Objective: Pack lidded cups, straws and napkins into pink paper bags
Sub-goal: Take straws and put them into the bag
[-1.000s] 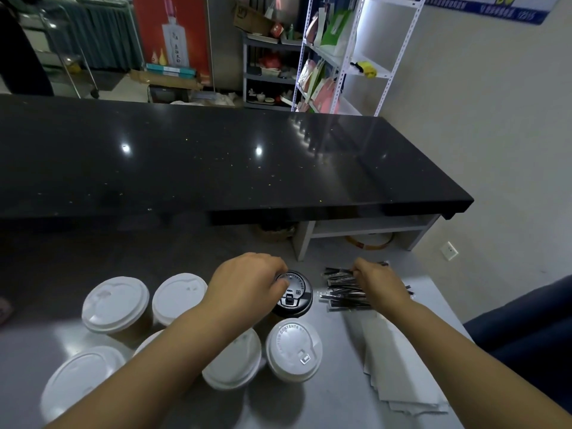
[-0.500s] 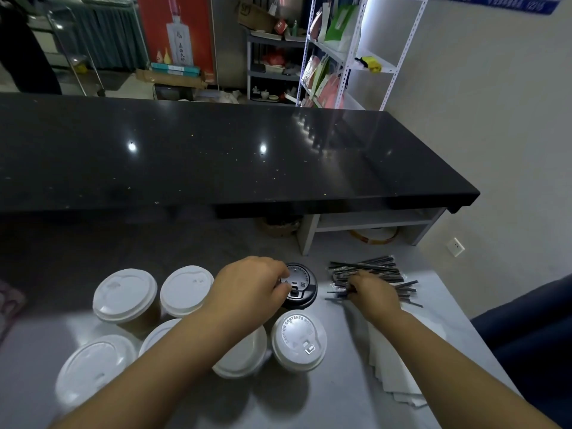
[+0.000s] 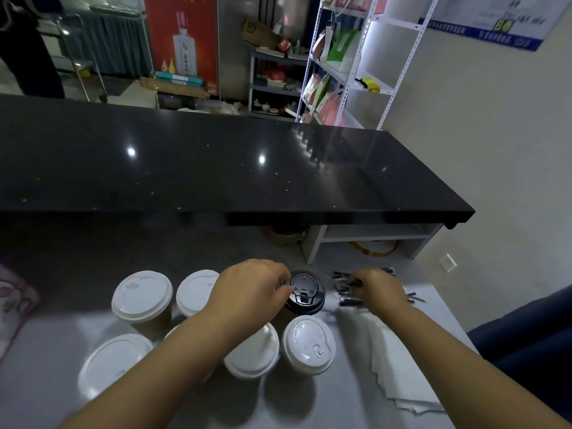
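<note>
Seven lidded cups stand on the grey worktop (image 3: 343, 394). Six are white-lidded cups (image 3: 142, 297) and one is a black-lidded cup (image 3: 308, 294). The white ones sit in a loose cluster of two rows, and one of them is mostly hidden under the left forearm. The black-lidded cup stands at the far right of the cluster, just behind the right-most white lid. To its right lies one heap of black-wrapped straws (image 3: 345, 300) (too tangled to count). Nearer the person there is one stack of white napkins (image 3: 402, 376), touching the heap's near edge. A pink patterned thing (image 3: 14, 300) shows at the left edge, cut off by the frame, so it cannot be told whether it is a bag.

Both forearms reach forward from the bottom of the view, bare, with the palms turned down. The left hand (image 3: 250, 289) arches over the left side of the black lid. Its fingers are curled narrowly round the rim and the thumb tip rests on the lid's edge, so it grips that cup. The right hand (image 3: 379, 289) lies on top of the straw heap with its fingers bent down among the wrappers. The back of the hand covers the fingertips, so it cannot be told whether they pinch a straw or only touch the heap.
</note>
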The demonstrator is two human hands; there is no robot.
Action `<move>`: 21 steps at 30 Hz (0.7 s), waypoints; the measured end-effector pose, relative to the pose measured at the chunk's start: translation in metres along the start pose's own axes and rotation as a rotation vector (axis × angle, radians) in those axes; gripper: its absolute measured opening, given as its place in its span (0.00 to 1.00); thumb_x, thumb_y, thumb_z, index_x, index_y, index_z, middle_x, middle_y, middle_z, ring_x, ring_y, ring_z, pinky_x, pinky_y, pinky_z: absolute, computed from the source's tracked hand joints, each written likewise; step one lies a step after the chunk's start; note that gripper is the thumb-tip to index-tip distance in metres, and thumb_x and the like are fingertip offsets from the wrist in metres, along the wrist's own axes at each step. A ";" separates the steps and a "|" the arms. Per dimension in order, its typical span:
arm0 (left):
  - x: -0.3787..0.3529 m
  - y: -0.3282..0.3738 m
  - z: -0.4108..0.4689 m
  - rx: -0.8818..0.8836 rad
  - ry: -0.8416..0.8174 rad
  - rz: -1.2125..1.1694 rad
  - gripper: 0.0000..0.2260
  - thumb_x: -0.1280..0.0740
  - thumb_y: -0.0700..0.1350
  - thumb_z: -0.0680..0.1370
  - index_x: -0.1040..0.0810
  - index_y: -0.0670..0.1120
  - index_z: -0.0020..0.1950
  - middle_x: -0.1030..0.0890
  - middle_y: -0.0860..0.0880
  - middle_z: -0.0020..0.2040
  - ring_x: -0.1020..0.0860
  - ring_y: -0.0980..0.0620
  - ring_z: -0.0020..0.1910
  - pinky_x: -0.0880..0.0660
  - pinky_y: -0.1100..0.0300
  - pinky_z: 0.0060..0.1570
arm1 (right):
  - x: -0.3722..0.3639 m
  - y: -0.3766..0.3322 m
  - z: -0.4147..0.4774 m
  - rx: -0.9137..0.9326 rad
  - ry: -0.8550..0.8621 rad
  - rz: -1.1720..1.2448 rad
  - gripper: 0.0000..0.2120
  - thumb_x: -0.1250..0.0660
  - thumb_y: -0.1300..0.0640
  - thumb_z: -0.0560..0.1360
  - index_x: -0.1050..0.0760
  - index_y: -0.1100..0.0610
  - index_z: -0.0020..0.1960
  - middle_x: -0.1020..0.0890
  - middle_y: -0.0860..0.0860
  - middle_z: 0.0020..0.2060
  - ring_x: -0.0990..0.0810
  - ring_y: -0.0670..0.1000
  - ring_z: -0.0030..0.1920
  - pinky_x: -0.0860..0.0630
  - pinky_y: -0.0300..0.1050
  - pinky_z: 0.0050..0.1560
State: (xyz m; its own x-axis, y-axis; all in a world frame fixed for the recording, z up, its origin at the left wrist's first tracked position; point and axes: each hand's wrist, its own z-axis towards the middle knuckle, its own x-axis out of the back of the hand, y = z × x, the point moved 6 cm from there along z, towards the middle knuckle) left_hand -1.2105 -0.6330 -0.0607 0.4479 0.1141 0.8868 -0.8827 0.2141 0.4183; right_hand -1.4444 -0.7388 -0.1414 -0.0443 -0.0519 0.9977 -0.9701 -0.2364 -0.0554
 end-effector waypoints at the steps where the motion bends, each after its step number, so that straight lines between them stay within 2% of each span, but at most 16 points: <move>1: 0.005 -0.003 -0.002 0.000 0.008 -0.008 0.10 0.38 0.52 0.76 0.23 0.55 0.55 0.20 0.56 0.50 0.25 0.55 0.48 0.29 0.61 0.42 | 0.008 -0.005 0.001 0.005 0.028 -0.002 0.06 0.34 0.56 0.74 0.21 0.54 0.50 0.19 0.53 0.47 0.22 0.56 0.46 0.29 0.44 0.39; 5: 0.031 -0.016 -0.012 -0.005 0.054 -0.019 0.11 0.38 0.53 0.75 0.23 0.55 0.56 0.20 0.56 0.51 0.24 0.54 0.50 0.33 0.62 0.42 | 0.044 -0.030 0.006 0.020 0.136 -0.068 0.03 0.35 0.56 0.75 0.24 0.55 0.46 0.21 0.53 0.44 0.25 0.55 0.43 0.33 0.44 0.36; 11: 0.069 -0.036 -0.036 -0.011 0.114 -0.029 0.10 0.37 0.53 0.76 0.23 0.56 0.55 0.20 0.56 0.50 0.24 0.56 0.47 0.36 0.64 0.38 | 0.050 -0.032 0.003 -0.064 0.013 -0.261 0.06 0.38 0.59 0.75 0.25 0.56 0.51 0.21 0.55 0.50 0.23 0.57 0.48 0.32 0.44 0.38; 14: 0.074 -0.049 -0.045 0.013 0.102 -0.037 0.11 0.37 0.53 0.76 0.23 0.55 0.56 0.20 0.56 0.51 0.23 0.57 0.48 0.30 0.63 0.42 | 0.044 -0.029 0.000 -0.110 -0.023 -0.190 0.07 0.35 0.59 0.74 0.23 0.56 0.51 0.20 0.56 0.48 0.22 0.57 0.46 0.28 0.45 0.41; 16: 0.073 -0.054 -0.050 0.038 0.090 -0.038 0.11 0.37 0.53 0.76 0.23 0.55 0.56 0.19 0.56 0.51 0.23 0.56 0.49 0.26 0.61 0.45 | 0.041 -0.030 -0.003 -0.138 -0.041 -0.128 0.06 0.35 0.60 0.74 0.22 0.58 0.51 0.19 0.58 0.45 0.21 0.58 0.43 0.30 0.43 0.39; 18: 0.073 -0.055 -0.053 0.045 0.087 -0.037 0.10 0.37 0.53 0.76 0.23 0.56 0.56 0.19 0.56 0.51 0.23 0.56 0.49 0.25 0.60 0.46 | 0.043 -0.038 -0.006 -0.117 -0.025 -0.092 0.06 0.35 0.59 0.75 0.21 0.60 0.49 0.20 0.58 0.44 0.22 0.58 0.43 0.32 0.43 0.37; 21: 0.071 -0.052 -0.056 0.033 0.083 -0.056 0.10 0.37 0.52 0.76 0.23 0.55 0.56 0.19 0.56 0.52 0.23 0.55 0.49 0.24 0.58 0.46 | 0.063 -0.067 -0.016 -0.033 0.063 -0.025 0.06 0.36 0.57 0.76 0.22 0.58 0.49 0.22 0.55 0.45 0.24 0.56 0.44 0.29 0.46 0.39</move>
State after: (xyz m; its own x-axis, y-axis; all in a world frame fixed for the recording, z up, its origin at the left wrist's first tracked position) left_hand -1.1247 -0.5817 -0.0309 0.5062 0.1834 0.8427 -0.8593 0.1906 0.4747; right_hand -1.3860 -0.7103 -0.0744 -0.0335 0.0155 0.9993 -0.9784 -0.2046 -0.0297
